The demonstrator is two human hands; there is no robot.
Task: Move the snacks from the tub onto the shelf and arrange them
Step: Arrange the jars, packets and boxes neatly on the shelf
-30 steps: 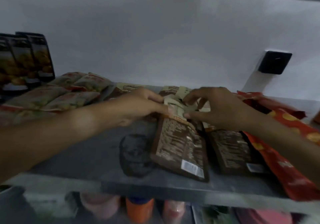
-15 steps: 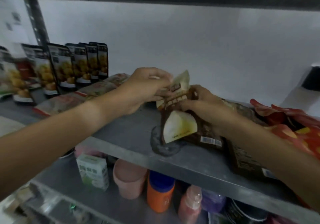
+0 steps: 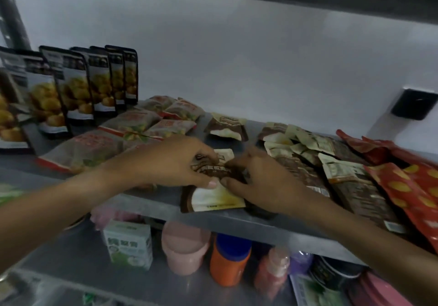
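Shelf (image 3: 151,205): grey metal, dull and a bit scuffed, front lip running down to the right. Another grey shelf sits right above, so it's pretty dim in here.
Wall (image 3: 237,63): plain white behind everything, with a small black box (image 3: 413,104) mounted on it at the right.
Post (image 3: 11,14): dark upright at the far left.
Left hand (image 3: 173,163): fingers curled, pinching the top of a brown-and-cream pouch (image 3: 213,196).
Right hand (image 3: 258,177): same deal, fingers bent onto the same pouch from the other side, thumbs nearly touching.
Pouch: lying flat at the shelf's front edge, bottom hanging a little over the lip.
Brown pile (image 3: 308,154): more of those pouches, overlapping in a messy heap just right of the hands.
Single pouch (image 3: 226,128): 1 more lying on its own toward the back wall.
Red bags (image 3: 407,182): red with yellow spots, far right, touching the pile.
Pale packs (image 3: 142,125): clear-ish with red print, lying flat left of the hands.
Black bags (image 3: 78,85): row standing upright at the far left, yellow food printed on the front.
Lower shelf (image 3: 78,263): green-and-white carton (image 3: 129,246), pink cups (image 3: 184,246), orange bottle (image 3: 228,260) with a blue cap, pink bottle (image 3: 272,272). Rest is too blurry to call.
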